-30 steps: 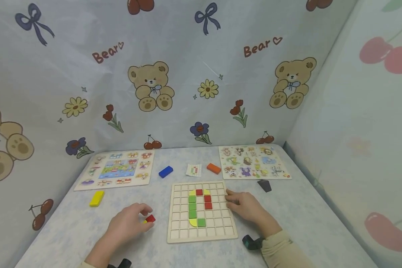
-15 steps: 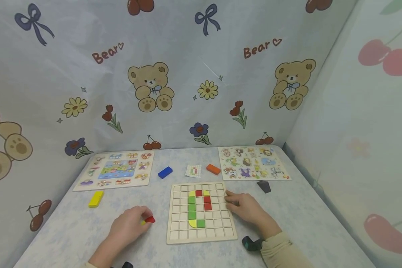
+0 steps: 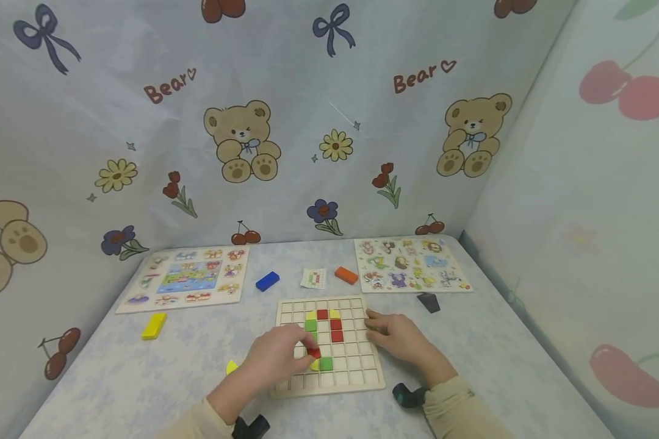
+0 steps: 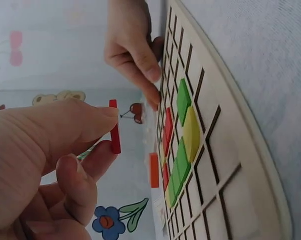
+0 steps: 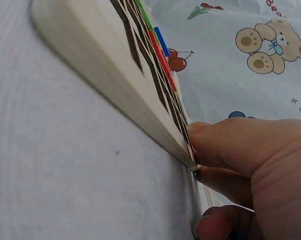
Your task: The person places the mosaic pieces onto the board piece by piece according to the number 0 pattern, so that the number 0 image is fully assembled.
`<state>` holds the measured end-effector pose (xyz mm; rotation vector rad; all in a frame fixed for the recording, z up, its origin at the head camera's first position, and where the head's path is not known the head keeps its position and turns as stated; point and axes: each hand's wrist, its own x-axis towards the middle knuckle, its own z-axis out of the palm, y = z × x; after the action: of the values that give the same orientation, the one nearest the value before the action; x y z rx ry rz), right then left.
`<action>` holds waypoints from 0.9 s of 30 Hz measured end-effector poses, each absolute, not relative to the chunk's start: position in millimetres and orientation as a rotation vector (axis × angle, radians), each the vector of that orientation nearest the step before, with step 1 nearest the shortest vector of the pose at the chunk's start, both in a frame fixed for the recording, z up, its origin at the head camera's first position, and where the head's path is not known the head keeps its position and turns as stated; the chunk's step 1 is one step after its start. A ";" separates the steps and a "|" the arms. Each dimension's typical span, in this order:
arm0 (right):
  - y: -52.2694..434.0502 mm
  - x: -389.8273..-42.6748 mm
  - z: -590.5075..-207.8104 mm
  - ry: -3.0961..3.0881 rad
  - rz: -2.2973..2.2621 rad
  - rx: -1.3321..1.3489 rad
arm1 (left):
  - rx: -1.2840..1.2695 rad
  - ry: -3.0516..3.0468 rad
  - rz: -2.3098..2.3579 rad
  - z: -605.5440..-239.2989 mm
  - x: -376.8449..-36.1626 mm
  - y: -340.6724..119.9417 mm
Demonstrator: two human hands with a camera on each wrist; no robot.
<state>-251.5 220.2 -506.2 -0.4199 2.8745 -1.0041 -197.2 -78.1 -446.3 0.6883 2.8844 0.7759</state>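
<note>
One red tile between left hand fingertips, above grid board.

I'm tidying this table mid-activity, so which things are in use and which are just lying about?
In use: grid board; red tile pinched by the left hand; right hand steadying the board's edge.

Lying about: blue block; orange block; yellow block; two picture puzzles; black piece.

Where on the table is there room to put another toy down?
Bare table lies between the yellow block and the left hand, and along the front edge left of the grid board. There is more on the right, beyond the right hand and below the black piece. The strip behind the board is crowded: blue block, pattern card, orange block.
</note>
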 end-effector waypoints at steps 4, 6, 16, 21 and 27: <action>221.5 -251.7 -506.8 2.880 -0.988 -0.443 | 0.748 2.854 0.769 -460.7 -212.6 -53.8; 222.0 -251.9 -506.4 2.881 -0.981 -0.469 | 0.747 2.845 0.756 -466.8 -219.1 -44.2; 221.4 -250.8 -506.2 2.846 -1.003 -0.459 | 0.689 2.820 0.747 -479.2 -232.6 -26.3; 221.7 -251.7 -506.1 2.866 -0.993 -0.456 | 0.623 2.837 0.781 -478.9 -233.9 -29.3; 221.0 -251.2 -505.4 2.870 -0.993 -0.424 | 0.547 2.855 0.854 -460.5 -223.3 -65.3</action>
<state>-251.2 221.0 -505.4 -0.4240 2.8703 -0.9927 -223.3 -65.3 -460.5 0.5472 2.8546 0.8544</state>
